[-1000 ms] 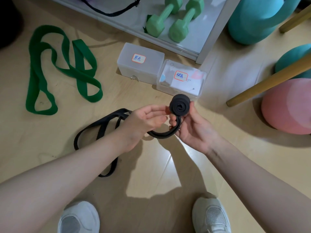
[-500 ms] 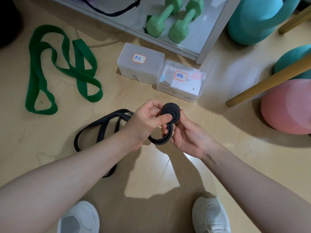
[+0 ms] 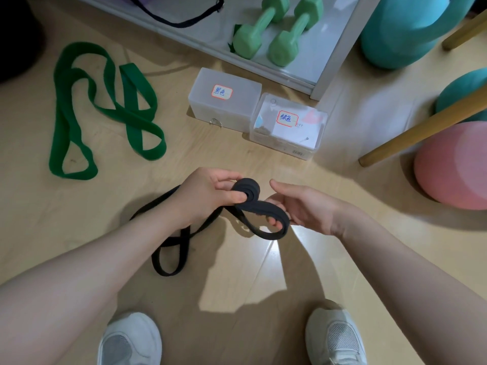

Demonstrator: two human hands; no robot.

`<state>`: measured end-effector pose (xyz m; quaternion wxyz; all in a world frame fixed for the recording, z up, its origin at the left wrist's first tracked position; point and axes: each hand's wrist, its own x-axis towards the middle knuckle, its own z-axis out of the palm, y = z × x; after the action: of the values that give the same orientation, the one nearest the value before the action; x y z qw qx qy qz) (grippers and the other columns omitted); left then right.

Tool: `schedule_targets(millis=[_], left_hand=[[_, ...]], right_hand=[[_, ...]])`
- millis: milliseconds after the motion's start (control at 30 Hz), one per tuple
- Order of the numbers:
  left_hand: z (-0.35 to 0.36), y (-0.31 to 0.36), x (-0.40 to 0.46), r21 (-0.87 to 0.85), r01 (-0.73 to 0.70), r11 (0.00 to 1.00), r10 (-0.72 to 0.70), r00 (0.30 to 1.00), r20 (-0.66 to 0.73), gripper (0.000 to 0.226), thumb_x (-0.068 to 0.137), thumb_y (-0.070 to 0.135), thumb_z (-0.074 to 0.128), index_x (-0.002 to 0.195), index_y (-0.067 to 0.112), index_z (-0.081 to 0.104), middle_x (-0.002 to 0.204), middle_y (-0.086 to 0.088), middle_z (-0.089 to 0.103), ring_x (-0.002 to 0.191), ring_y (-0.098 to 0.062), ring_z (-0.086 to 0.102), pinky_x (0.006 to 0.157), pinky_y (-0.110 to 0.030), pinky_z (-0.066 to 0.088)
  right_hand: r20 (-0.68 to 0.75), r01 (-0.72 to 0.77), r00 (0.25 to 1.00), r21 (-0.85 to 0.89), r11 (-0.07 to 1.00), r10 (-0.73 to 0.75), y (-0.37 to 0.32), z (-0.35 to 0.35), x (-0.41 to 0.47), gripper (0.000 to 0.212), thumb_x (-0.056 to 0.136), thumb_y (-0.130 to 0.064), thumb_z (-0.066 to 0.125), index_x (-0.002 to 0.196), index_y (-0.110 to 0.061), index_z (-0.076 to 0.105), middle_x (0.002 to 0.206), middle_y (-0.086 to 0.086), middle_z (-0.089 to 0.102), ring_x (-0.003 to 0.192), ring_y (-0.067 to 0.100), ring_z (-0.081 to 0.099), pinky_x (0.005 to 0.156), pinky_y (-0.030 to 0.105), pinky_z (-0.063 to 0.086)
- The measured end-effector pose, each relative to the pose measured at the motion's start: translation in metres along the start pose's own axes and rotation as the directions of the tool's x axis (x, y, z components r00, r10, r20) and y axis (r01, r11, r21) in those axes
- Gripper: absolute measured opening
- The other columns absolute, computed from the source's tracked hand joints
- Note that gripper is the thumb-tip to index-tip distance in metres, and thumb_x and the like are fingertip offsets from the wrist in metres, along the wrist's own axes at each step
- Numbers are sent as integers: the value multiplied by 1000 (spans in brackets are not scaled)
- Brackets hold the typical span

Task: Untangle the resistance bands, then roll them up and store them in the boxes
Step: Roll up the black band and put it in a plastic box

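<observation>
Rolling of the black band (image 3: 266, 214) in progress above the floor (image 3: 237, 159). The left hand (image 3: 208, 196) pinches the coiled part (image 3: 246, 189) between thumb and fingers, a narrow grip that, by judgement, keeps the finished turns from springing loose. The right hand (image 3: 303, 206) lies palm-up just beside the coil with loosely spread fingers; the unrolled stretch passes over them, and whether any finger closes on it cannot be told. It seems placed to feed and flatten the band for the next turn. The remaining length trails under the left wrist to a loop (image 3: 168, 255) lying on the floor, so much rolling is left. The green band (image 3: 105, 109) lies unrolled on the floor, well apart to the left. Two lidded clear boxes (image 3: 225, 100), touching side by side beyond the hands, each carry a label; both stand shut, so storage has not begun.
</observation>
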<state>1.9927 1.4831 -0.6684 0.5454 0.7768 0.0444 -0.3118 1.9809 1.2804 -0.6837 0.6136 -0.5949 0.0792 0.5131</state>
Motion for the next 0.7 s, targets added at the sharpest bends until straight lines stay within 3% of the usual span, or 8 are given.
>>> schedule_targets(millis=[100,167,267,367,467,533,600,700], left_hand=[[3,12,1,226,-98,969,97,995,15,42,77,7,72,117,17,64,97,10,67,82,4,64,78,-5,46],[5,18,2,331,-190,924,185,982,48,29,78,8,69,106,19,70,88,0,72,78,-9,65,78,-15,48],[6,16,2,418,-247,874,237,968,76,20,79,10,69,97,18,72,71,-1,67,65,-5,56,71,-18,45],[7,6,1,473,-327,818,344,937,54,16,75,9,73,89,16,71,72,-6,66,72,-13,55,71,-28,45],[5,-2,2,441,-410,798,422,904,77,29,70,10,77,97,18,67,86,8,65,82,-6,57,76,-23,47],[2,-4,3,266,-299,916,277,954,117,54,69,20,79,116,29,54,113,17,57,105,3,53,90,-15,44],[-4,-1,5,-16,-52,998,55,984,172,64,72,35,73,127,32,42,125,15,53,111,3,53,97,-22,44],[-10,2,11,-115,244,963,-194,923,331,40,90,42,53,121,17,56,96,1,68,86,-9,67,92,-34,51]], right_hand=[[-112,-38,993,46,998,43,-9,0,0,53,86,-57,40,82,-8,61,61,2,53,53,15,46,60,23,40],[-199,-21,979,52,998,31,-11,4,2,44,80,-53,54,79,-10,62,59,2,52,53,14,45,56,21,40],[-292,29,956,61,998,-10,-7,8,4,31,80,-39,65,72,-10,62,58,3,51,50,13,43,52,19,38],[-341,122,933,-10,992,-119,1,13,7,28,85,-29,64,72,-6,56,58,4,50,48,11,42,51,17,35],[-389,264,871,-143,954,-300,5,16,7,21,84,-20,66,74,-6,54,60,4,50,51,11,42,51,18,34],[-387,302,817,-345,889,-428,6,13,4,20,79,-21,72,78,-8,57,65,0,53,56,10,43,55,21,34],[-327,299,774,-566,769,-542,7,9,2,25,76,-25,76,83,-9,59,65,-8,53,56,4,43,55,17,32],[-165,316,712,-793,521,-682,9,5,4,38,75,-43,68,96,-12,61,74,-14,56,68,3,48,60,19,35]])
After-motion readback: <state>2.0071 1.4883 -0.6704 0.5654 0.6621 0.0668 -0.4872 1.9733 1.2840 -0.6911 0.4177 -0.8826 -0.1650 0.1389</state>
